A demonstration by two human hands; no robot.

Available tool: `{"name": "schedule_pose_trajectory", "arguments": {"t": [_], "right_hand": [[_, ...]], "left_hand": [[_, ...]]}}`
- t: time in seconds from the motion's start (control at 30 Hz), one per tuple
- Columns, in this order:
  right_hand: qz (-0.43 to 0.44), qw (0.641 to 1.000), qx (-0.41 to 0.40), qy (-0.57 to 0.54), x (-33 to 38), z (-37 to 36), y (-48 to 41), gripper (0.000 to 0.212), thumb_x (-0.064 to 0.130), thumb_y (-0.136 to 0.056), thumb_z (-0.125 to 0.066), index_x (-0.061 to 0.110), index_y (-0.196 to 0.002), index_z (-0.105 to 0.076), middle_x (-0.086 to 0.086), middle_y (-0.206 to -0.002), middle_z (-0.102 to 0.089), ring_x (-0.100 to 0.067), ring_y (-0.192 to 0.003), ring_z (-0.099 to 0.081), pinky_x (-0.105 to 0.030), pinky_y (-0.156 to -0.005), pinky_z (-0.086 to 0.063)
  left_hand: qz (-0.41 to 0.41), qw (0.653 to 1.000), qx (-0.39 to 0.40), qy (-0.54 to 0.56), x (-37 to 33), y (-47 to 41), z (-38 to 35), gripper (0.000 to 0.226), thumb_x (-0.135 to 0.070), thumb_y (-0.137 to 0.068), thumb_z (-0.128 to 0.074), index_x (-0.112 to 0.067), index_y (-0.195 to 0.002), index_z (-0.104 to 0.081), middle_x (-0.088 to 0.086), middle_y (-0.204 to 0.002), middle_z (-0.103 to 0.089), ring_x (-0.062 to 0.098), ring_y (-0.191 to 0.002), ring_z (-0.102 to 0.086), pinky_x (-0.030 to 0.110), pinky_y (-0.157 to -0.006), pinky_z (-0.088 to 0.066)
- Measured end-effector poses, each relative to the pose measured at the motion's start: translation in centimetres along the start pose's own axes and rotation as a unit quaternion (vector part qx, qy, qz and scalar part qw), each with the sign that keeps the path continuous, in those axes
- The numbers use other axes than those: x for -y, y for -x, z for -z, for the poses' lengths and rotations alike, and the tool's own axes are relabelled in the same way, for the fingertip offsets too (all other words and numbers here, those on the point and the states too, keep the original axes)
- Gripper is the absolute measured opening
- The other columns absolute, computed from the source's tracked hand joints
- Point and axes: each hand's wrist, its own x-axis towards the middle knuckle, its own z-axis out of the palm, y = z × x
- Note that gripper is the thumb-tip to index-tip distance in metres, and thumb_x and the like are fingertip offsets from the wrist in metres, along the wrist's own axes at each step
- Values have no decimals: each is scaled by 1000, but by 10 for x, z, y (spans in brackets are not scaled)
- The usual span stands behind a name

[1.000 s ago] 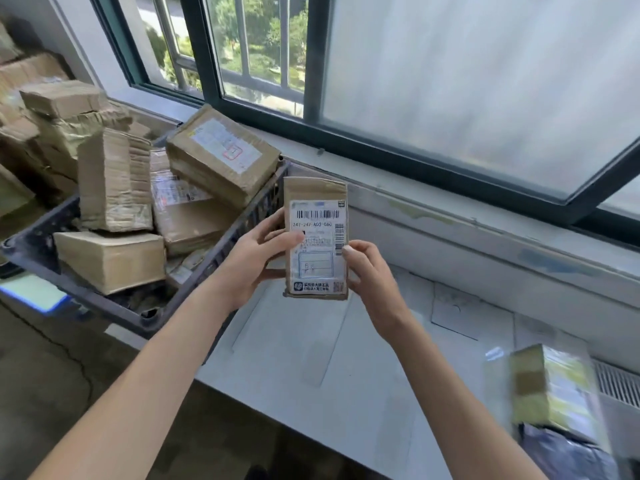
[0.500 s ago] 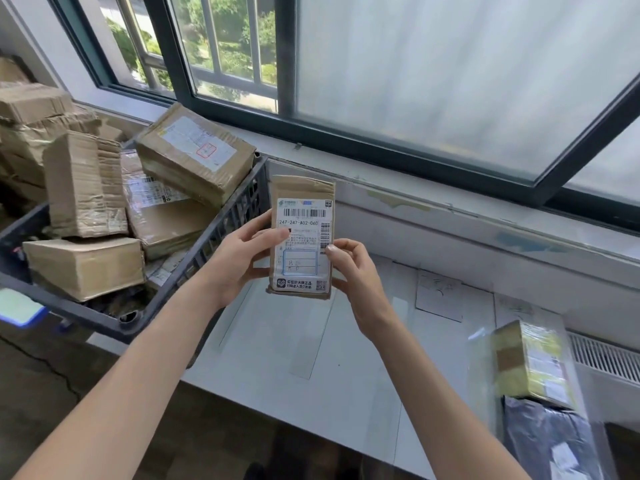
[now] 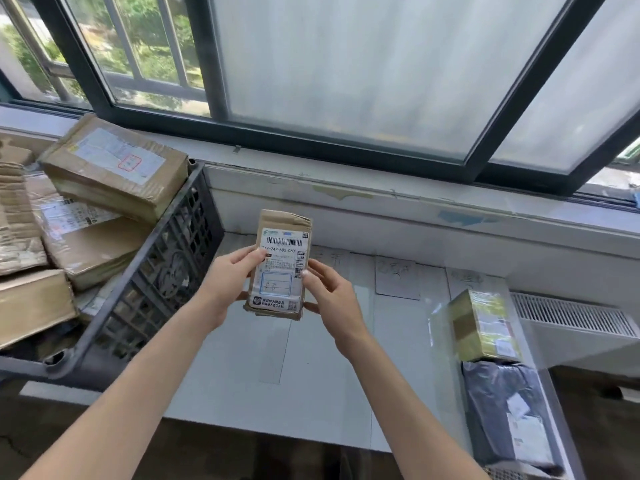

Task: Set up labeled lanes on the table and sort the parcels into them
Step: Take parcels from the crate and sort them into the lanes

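Observation:
A small brown parcel [image 3: 281,265] with a white shipping label is held upright above the white table [image 3: 242,368]. My left hand [image 3: 230,282] grips its left edge and my right hand [image 3: 330,299] grips its right edge. Paper lane labels [image 3: 396,277] with handwriting lie flat on the table near the wall. Thin tape lines divide the tabletop into lanes. In the right lane lie a yellow-green taped box [image 3: 483,325] and, nearer to me, a dark grey mailer bag [image 3: 509,414].
A black plastic crate [image 3: 162,271] on the left holds several cardboard parcels, the top one [image 3: 114,168] tilted against its rim. A window sill and dark window frame run behind the table. A white radiator grille [image 3: 571,313] sits at the right.
The view has swung right and down, so the crate sits further left and the right lane's parcels show more fully. Both hands still hold the small parcel, now slightly lower over the table.

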Motion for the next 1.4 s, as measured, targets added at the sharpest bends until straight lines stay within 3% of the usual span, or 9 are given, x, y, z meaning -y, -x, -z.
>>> {"name": "schedule_pose_trajectory", "arguments": {"t": [0.13,0.27,0.4,0.7,0.9,1.07,1.27,1.33,1.4], "right_hand": [[-45,997,-67,-6,-31,31,-2,33,15,-99,-59,15,-132,-64,1,-120,-71,-13,-107,-69,-37,-81,-63],[-90,991,-101,13,-64,60,-15,31,9,-97,-58,16,-126,-68,-1,-116,-73,-16,-104,-70,-43,-79,-63],[-127,985,-116,35,-95,76,-43,31,6,-97,-56,13,-125,-69,-4,-116,-73,-21,-107,-69,-51,-86,-60],[-183,974,-103,82,-136,89,-95,34,5,-96,-57,8,-128,-66,-14,-116,-72,-29,-106,-70,-53,-91,-57],[-204,971,-83,94,-146,86,-110,33,9,-98,-56,12,-130,-64,-12,-112,-73,-28,-100,-71,-52,-81,-61],[-223,967,-79,92,-151,77,-116,32,9,-98,-57,13,-129,-63,-11,-109,-73,-27,-97,-72,-51,-78,-62],[-234,963,-84,100,-156,71,-119,30,11,-97,-58,13,-127,-61,-7,-105,-72,-23,-93,-72,-48,-79,-62],[-237,962,-82,109,-155,71,-120,33,13,-97,-59,12,-130,-59,-6,-107,-71,-22,-95,-70,-47,-84,-61],[-229,958,-83,149,-150,71,-120,40,19,-97,-59,12,-136,-54,-5,-117,-66,-22,-104,-65,-44,-93,-56]], "left_hand": [[15,999,26,-35,33,-18,-38,14,-25,-99,-59,-27,-103,-72,-7,-91,-78,15,-89,-74,32,-56,-58],[44,995,40,-82,67,-42,-75,22,-16,-98,-55,-27,-101,-74,-1,-93,-78,20,-87,-74,41,-62,-62],[74,992,6,-106,98,-68,-100,27,-13,-97,-56,-18,-120,-69,6,-106,-75,25,-92,-73,51,-73,-62],[150,983,-52,-90,137,-109,-114,27,-13,-97,-59,-13,-123,-67,9,-103,-74,21,-79,-71,46,-67,-63],[162,976,-88,-115,144,-121,-110,28,-17,-95,-64,-11,-123,-67,10,-106,-73,28,-89,-73,51,-70,-62],[162,974,-101,-124,146,-126,-102,25,-17,-94,-65,-11,-117,-70,7,-99,-75,23,-82,-73,42,-63,-63],[161,973,-97,-137,153,-129,-98,23,-15,-96,-61,-10,-118,-69,9,-102,-74,23,-82,-72,47,-70,-63],[163,973,-90,-136,153,-129,-96,27,-15,-97,-60,-8,-122,-67,10,-104,-73,23,-83,-71,48,-72,-63],[161,973,-91,-141,151,-129,-94,32,-17,-97,-60,-8,-127,-64,10,-113,-71,27,-96,-70,50,-84,-60]]}}
